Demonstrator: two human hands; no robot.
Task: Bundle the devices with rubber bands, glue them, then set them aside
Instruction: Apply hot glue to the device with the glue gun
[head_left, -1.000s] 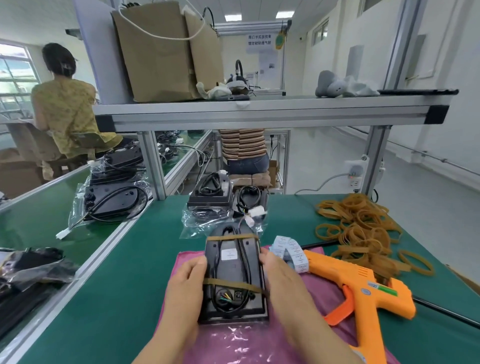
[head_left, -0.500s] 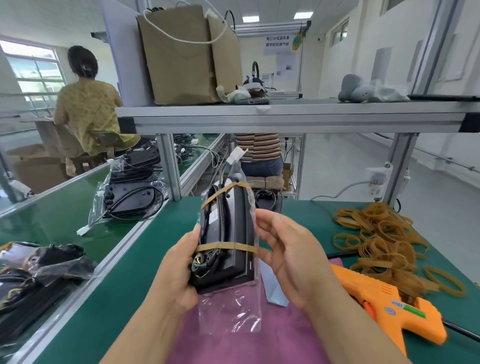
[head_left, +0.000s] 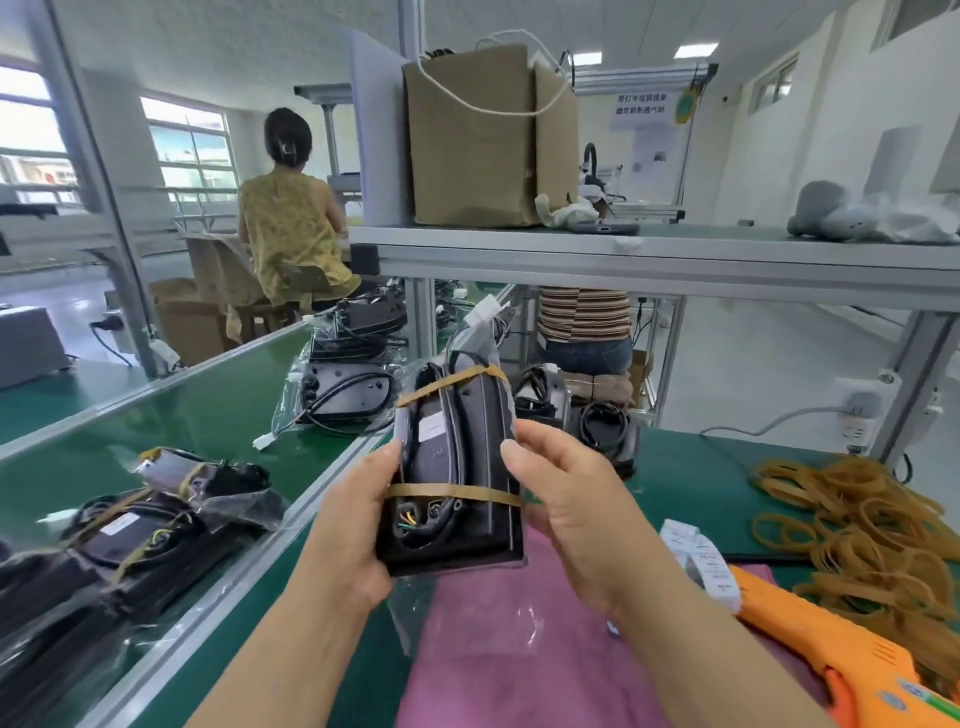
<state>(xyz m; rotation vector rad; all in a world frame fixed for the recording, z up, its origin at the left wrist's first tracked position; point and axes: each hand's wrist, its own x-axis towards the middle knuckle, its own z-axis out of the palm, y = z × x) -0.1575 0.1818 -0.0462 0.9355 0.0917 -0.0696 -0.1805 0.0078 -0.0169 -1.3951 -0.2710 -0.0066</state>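
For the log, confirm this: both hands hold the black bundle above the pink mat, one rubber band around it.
Not one: the head view shows two rubber bands around the black bundle. The left hand and right hand hold it above the pink mat.

On the upper shelf (head_left: 649, 254), a brown paper bag (head_left: 478, 140); farther right, a grey lump (head_left: 831, 213), perhaps a soft toy. Beyond at left, seated with back turned, a person in yellow (head_left: 291, 228). On the green bench (head_left: 691, 467), a pink sheet (head_left: 519, 639).

Rubber bands (head_left: 857, 530) behind glue gun (head_left: 857, 670) — cloth (head_left: 519, 649) left.
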